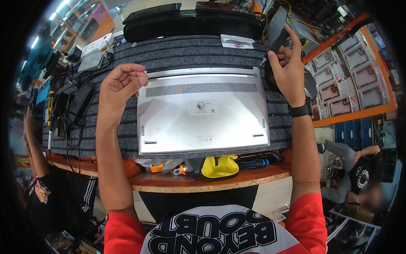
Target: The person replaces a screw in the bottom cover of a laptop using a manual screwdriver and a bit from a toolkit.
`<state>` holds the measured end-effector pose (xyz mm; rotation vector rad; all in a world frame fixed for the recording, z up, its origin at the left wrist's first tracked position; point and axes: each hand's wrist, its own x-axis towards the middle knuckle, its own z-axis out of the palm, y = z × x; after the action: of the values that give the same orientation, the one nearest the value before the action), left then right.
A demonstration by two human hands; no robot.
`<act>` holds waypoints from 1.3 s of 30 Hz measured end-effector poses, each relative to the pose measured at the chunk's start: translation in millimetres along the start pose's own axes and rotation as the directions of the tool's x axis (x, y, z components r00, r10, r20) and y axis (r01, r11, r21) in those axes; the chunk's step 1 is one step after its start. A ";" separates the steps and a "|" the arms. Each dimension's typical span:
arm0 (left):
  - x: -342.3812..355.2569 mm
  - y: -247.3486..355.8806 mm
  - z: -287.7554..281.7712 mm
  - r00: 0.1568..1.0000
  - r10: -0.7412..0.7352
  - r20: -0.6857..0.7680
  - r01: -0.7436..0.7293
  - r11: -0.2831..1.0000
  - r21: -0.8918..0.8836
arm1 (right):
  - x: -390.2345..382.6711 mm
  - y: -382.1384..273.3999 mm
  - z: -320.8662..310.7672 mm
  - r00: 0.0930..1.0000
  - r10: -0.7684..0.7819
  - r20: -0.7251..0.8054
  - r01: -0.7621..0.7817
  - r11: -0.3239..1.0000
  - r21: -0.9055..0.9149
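A silver laptop (203, 122) lies upside down on a striped dark grey mat, its vent strip toward the far side. My right hand (288, 67) grips a screwdriver (278, 41) with a dark handle, thumb and index finger along it. The thin shaft slants down to the laptop's far right corner; I cannot tell whether the tip sits in a screw. At the far left corner is my left hand (122, 84), fingers curled and thumb drawn against them. Whatever is in that pinch is too small to make out.
A long black case (190, 28) stands along the back, near a small clear packet (237, 41). Cables and a black adapter (81, 98) lie left. Below the mat, a shelf holds a yellow pouch (220, 166) and tools. People sit on both sides.
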<state>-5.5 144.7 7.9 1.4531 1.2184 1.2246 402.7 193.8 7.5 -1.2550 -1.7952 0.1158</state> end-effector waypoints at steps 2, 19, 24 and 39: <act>0.0 0.1 1.1 1.000 -0.003 -0.003 0.003 1.000 0.007 | 0.7 7.5 -1.4 1.000 0.004 -0.015 -0.002 0.996 0.086; -18.2 -0.8 50.4 0.978 -0.078 0.192 0.152 0.901 -0.407 | -11.0 -124.9 -12.5 0.994 -0.106 0.034 0.059 0.764 0.643; -23.0 -0.5 54.7 0.959 -0.059 0.277 0.228 0.742 -0.631 | -10.7 -146.2 19.0 0.973 -0.232 0.011 0.157 0.689 0.708; -23.0 4.8 49.8 0.957 -0.032 0.288 0.218 0.733 -0.645 | -8.6 -165.5 22.6 0.954 -0.300 -0.009 0.234 0.726 0.647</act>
<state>43.5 120.2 1.4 0.9203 0.5736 1.1642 271.6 117.0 77.4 -0.4919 -1.7727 0.5891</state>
